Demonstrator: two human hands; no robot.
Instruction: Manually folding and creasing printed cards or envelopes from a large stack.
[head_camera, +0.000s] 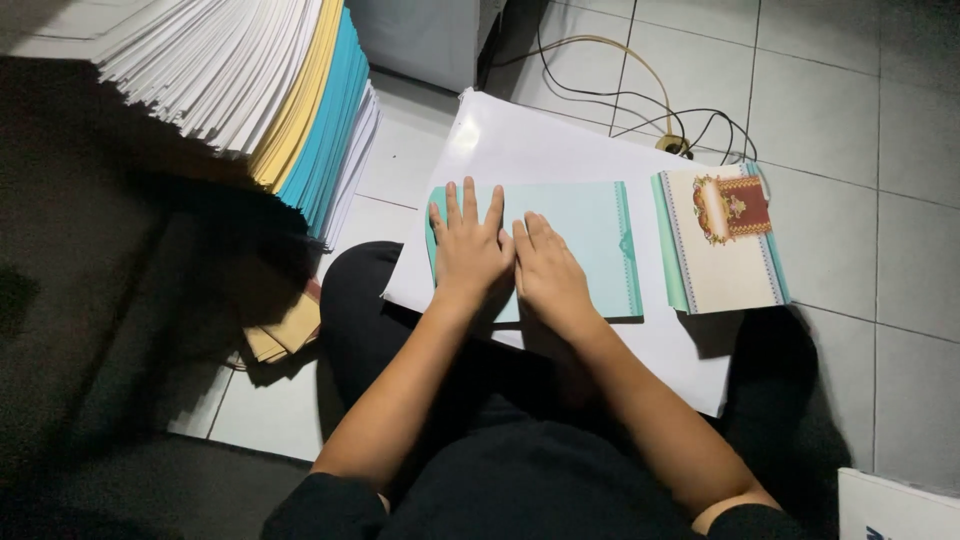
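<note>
Head view, looking down over a lap: left hand (468, 252) lying flat, fingers spread, gripping nothing, pressing on a pale teal card (585, 240); right hand (545, 270) lying flat just beside it, fingers together, also gripping nothing, touching the same card; card resting on a large white sheet (520, 135) across the knees; small pile of ornate printed cards (722, 245) sitting just right of it; tall paper stack (250, 80) leaning at upper left; cables (640, 105) trailing over floor tiles.
</note>
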